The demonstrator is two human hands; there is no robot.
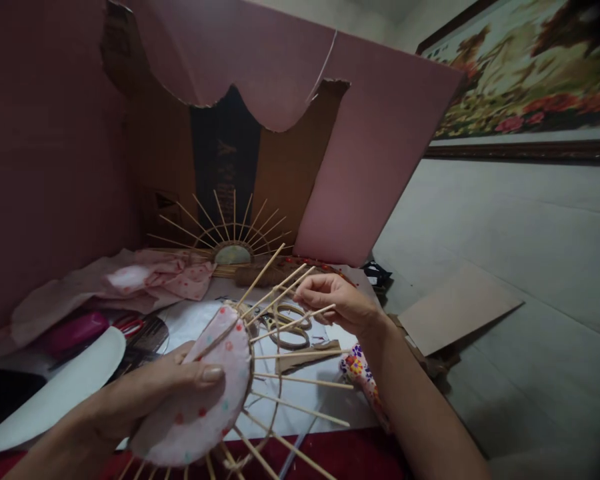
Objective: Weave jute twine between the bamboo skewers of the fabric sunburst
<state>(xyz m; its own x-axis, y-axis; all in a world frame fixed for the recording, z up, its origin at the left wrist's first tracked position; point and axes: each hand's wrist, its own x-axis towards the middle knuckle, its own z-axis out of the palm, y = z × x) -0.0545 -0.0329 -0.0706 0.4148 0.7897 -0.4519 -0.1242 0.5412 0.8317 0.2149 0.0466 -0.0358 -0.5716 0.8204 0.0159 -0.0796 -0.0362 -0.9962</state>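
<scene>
My left hand (pixel 167 380) grips a padded fabric piece (pixel 225 387), pale pink with red and blue dots, its thumb pressed on the front. Thin wooden sticks (pixel 307 381) fan out from the piece's curved edge. A brown twine (pixel 280 363) arcs across the sticks, partway along them. At the upper sticks my right hand (pixel 337 300) is closed in a pinch, apparently on the twine; its fingertips partly hide what they hold. Beneath the sticks lie scissors (pixel 293 333) with large ring handles and a strip of brown cardboard (pixel 310 357).
A similar stick fan (pixel 234 253) stands against a pink cut-out cardboard box (pixel 350 160). Dotted cloth (pixel 180 277) and a magenta object (pixel 77 331) lie left, near a white curved piece (pixel 65 393). A flower-patterned item (pixel 357 370) sits by my right forearm. A framed picture (pixel 530 87) hangs right.
</scene>
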